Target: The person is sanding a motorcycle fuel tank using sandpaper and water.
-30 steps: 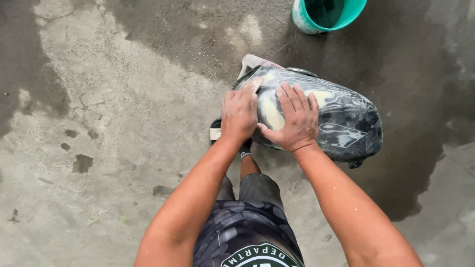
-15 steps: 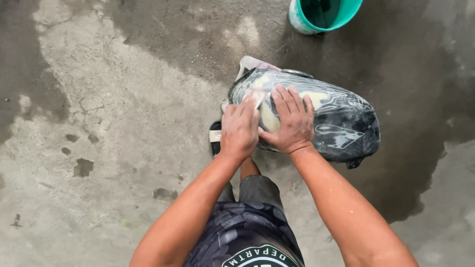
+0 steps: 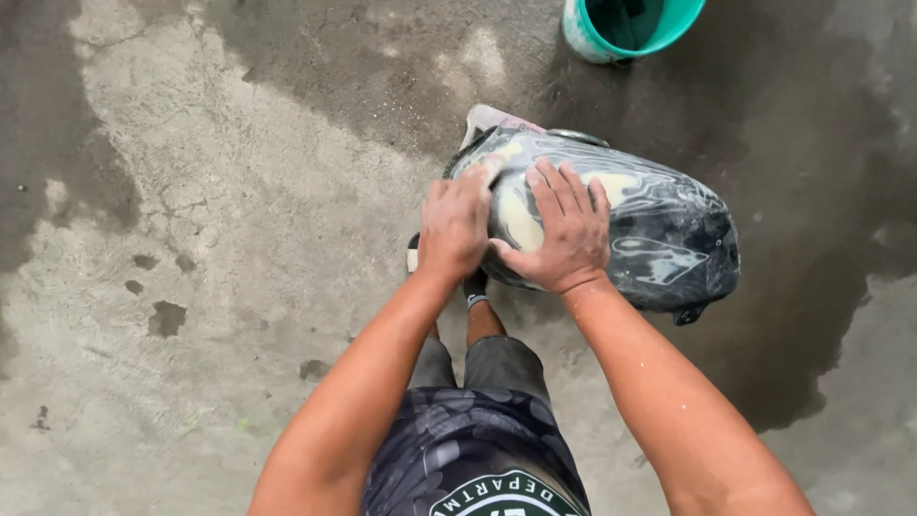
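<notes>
In the head view, a dark motorcycle fuel tank (image 3: 611, 225) lies on the wet concrete floor (image 3: 239, 239), just below a teal bucket (image 3: 630, 27), and it is smeared with pale paste. The left hand (image 3: 457, 225) presses on its near end with fingers together, and the right hand (image 3: 564, 234) lies flat on top with fingers spread. To rub well, I judge the left hand should steady the tank while the flat palm works evenly.

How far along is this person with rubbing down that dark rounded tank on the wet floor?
Partly done, it seems. The near upper side of the dark tank already shows pale, milky smears. In hand: the left hand and right hand press flat on its near end. Left: the far lower side looks mostly dark and unsmeared. A teal bucket stands beyond on the wet concrete floor.
</notes>
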